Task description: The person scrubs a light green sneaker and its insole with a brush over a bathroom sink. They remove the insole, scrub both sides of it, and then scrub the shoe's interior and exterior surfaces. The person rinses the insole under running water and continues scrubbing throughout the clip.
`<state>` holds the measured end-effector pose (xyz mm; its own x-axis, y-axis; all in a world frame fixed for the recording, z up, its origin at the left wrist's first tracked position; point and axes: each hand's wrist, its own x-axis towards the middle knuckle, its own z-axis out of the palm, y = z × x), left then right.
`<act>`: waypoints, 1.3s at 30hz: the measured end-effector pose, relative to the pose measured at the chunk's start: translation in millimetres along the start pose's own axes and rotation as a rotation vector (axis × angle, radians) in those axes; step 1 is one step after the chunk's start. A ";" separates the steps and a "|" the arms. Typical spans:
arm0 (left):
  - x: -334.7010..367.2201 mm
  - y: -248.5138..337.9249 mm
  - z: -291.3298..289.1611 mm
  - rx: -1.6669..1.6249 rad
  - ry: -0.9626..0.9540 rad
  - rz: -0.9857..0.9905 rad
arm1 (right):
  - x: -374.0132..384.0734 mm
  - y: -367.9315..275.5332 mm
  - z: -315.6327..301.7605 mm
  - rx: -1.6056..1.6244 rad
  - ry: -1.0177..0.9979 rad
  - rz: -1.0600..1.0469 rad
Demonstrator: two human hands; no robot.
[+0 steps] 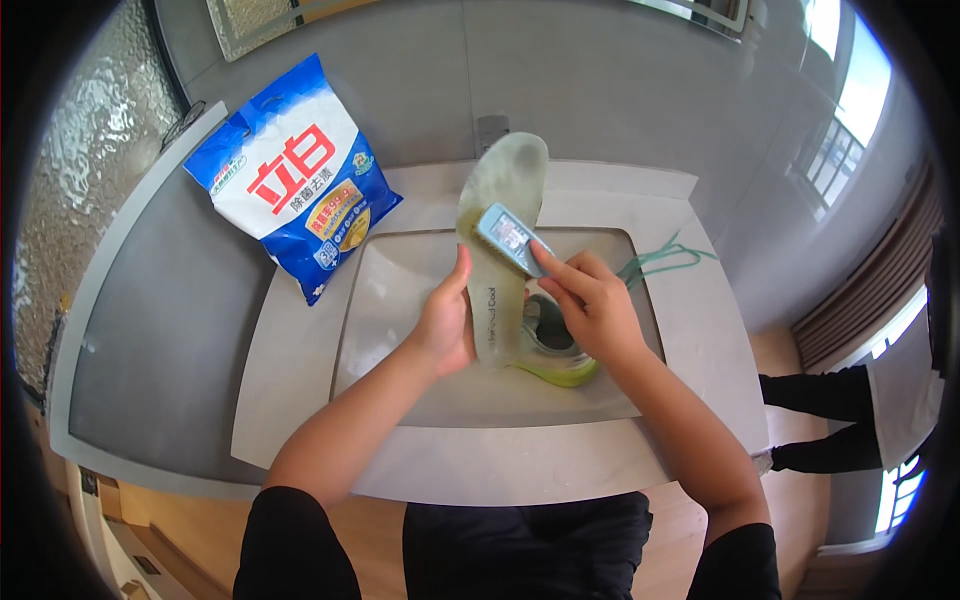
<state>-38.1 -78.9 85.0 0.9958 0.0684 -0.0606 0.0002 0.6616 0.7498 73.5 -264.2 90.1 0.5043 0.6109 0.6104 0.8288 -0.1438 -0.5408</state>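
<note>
Left hand (447,325) closed around the lower edge of a pale insole (503,235), thumb on the near face, fingers wrapped behind; insole held upright above the stone sink (300,340), its toe pointing to 12 o'clock. Right hand (592,305) pinched on a small light-blue brush (508,238), index finger stretched along the brush back, brush lying flat against the insole at mid-length. In the basin below, at 5 o'clock from the insole, a shoe with yellow-green sole (560,362), partly hidden by the right hand. Green laces (660,258) lie on the sink rim at 3 o'clock. Blue-and-white detergent bag (290,180) rests on the grey counter (160,330) at 10 o'clock from the hands. Another person's dark-clad legs (815,420) stand far off at 4 o'clock. Risks, as judged: the insole is gripped only at one end, so firm brush pressure near the toe may bend or fold it; a wet, soapy surface could let it slip from the left hand into the basin; the laces sit close to the rim's edge and could be knocked off by the right elbow.
</note>
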 end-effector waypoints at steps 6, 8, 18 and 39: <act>-3.6 19.3 -1.2 -0.180 -0.075 0.153 | -13.8 -16.5 17.2 0.015 -0.186 -0.125; -7.1 24.1 -2.2 -0.200 -0.097 0.240 | -16.7 -19.4 16.8 0.046 -0.267 -0.139; 1.8 27.4 -21.8 -0.191 -0.202 0.207 | -14.7 -14.5 1.8 0.252 -0.509 -0.224; 1.7 7.9 8.9 -0.045 -0.079 0.073 | -8.5 -3.6 4.1 -0.139 -0.191 -0.077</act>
<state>-35.6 -80.2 96.7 0.9971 0.0594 0.0467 -0.0748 0.6897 0.7202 65.2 -265.6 84.5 0.3943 0.7584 0.5189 0.8949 -0.1886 -0.4044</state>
